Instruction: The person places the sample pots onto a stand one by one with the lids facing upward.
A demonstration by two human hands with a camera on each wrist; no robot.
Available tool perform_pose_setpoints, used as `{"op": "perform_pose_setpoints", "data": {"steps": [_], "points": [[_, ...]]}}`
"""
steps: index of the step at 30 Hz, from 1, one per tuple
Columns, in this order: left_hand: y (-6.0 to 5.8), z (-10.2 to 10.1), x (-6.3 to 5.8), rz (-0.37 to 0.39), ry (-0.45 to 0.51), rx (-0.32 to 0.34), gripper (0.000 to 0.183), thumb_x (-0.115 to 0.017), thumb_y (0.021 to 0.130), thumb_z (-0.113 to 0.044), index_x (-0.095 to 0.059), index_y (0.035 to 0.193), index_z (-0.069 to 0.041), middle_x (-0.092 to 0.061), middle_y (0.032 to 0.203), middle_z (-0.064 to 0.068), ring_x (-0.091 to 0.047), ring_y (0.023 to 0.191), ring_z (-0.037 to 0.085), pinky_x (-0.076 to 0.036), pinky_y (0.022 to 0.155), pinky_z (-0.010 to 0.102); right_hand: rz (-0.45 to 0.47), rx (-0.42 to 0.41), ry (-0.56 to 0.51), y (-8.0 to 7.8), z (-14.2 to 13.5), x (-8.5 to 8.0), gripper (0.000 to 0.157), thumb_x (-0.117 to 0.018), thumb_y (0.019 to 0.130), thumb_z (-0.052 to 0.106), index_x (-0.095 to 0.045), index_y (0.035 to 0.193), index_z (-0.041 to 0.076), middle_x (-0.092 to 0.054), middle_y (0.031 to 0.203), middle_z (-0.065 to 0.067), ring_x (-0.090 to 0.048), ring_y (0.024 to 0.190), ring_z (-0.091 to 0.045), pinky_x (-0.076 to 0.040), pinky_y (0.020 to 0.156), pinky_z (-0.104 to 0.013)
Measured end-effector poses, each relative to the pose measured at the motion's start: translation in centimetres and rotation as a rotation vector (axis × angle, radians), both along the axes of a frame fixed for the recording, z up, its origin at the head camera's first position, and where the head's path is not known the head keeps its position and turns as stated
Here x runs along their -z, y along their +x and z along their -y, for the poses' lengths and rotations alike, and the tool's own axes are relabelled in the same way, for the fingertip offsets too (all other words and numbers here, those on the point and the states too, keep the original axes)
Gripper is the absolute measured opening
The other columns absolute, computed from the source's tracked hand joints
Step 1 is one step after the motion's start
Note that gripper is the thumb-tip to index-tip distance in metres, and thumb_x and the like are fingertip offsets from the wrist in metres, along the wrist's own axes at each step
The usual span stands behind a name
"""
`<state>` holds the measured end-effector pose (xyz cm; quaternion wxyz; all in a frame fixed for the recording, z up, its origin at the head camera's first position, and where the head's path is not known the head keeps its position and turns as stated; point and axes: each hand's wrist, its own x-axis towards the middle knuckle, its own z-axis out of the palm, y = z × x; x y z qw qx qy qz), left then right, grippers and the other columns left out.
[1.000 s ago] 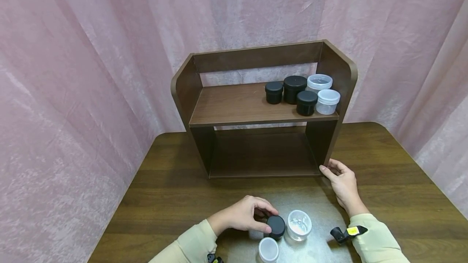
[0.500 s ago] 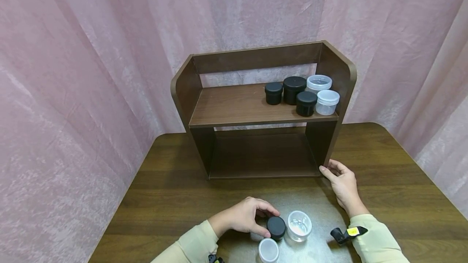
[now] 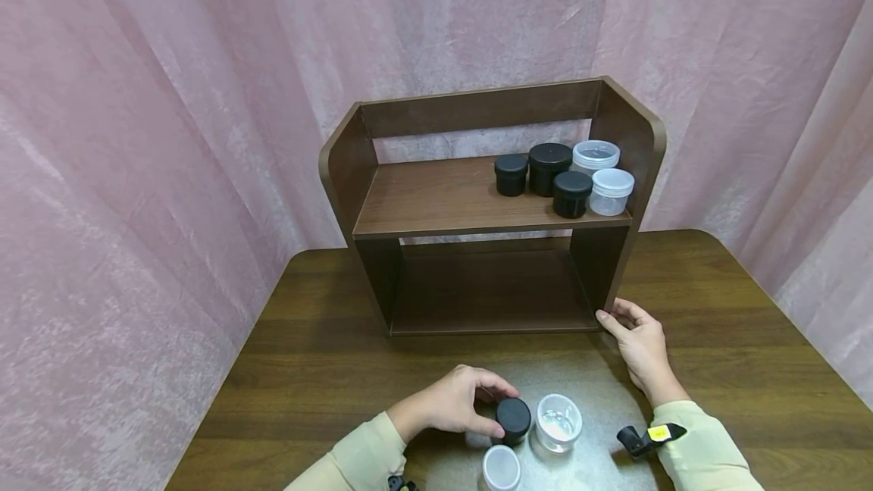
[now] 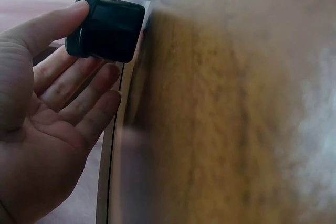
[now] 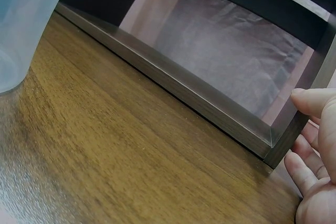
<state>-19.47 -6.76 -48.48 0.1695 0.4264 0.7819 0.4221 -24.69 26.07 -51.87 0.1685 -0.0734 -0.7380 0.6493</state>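
Observation:
My left hand (image 3: 453, 404) pinches a small black lidded jar (image 3: 513, 420) at the table's front. In the left wrist view the thumb presses one side of the jar's lid (image 4: 79, 27), with fingers on the opposite side. Right beside this jar stands a clear jar (image 3: 558, 423), and a smaller jar with a whitish lid (image 3: 501, 467) is just in front. My right hand (image 3: 643, 345) grips the lower front corner of a brown two-tier shelf (image 3: 491, 229). Its thumb lies on the inner face of the side panel (image 5: 310, 98), the other fingers outside.
On the upper tier's right half, several jars stand grouped: black ones (image 3: 549, 169) to the left and translucent ones (image 3: 611, 192) against the side panel. A pink curtain (image 3: 477, 21) hangs behind the wooden table (image 3: 307, 339).
The left hand's thumb and fingers have shifted slightly at the black jar, which has edged a little left and back. My right hand stays on the shelf corner.

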Motion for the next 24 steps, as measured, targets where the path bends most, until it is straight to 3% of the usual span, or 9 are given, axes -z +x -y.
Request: {"op": "perform_pose_setpoints", "data": {"steps": [12, 18, 24], "points": [[-0.5, 0.6, -0.4, -0.057, 0.094, -0.050, 0.047, -0.083, 0.075, -0.010, -0.064, 0.118, -0.010, -0.068, 0.108, -0.004, -0.062, 0.096, 0.000, -0.053, 0.084, 0.026, 0.033, -0.004, 0.004, 0.2, 0.1, -0.4, 0.049, -0.073, 0.087, 0.019, -0.054, 0.125, -0.006, -0.058, 0.098, 0.016, -0.053, 0.095, 0.001, -0.044, 0.076, -0.009], [-0.9, 1.0, -1.5, -0.095, 0.106, -0.108, 0.048, -0.082, 0.076, -0.013, -0.064, 0.121, -0.011, -0.066, 0.114, -0.005, -0.061, 0.098, 0.002, -0.053, 0.086, 0.030, 0.033, -0.006, 0.004, 0.2, 0.0, -0.4, 0.049, -0.073, 0.087, 0.019, -0.054, 0.125, -0.006, -0.058, 0.097, 0.016, -0.053, 0.096, 0.000, -0.044, 0.077, -0.009], [-1.3, 1.3, -2.7, -0.187, 0.117, -0.160, 0.049, -0.082, 0.077, -0.018, -0.064, 0.122, -0.010, -0.066, 0.113, -0.006, -0.061, 0.098, 0.003, -0.050, 0.088, 0.027, 0.021, -0.005, -0.017, 0.1, 0.1, -0.3, 0.042, -0.073, 0.087, 0.018, -0.057, 0.120, -0.004, -0.060, 0.095, 0.017, -0.054, 0.095, -0.001, -0.044, 0.076, -0.009]]}}
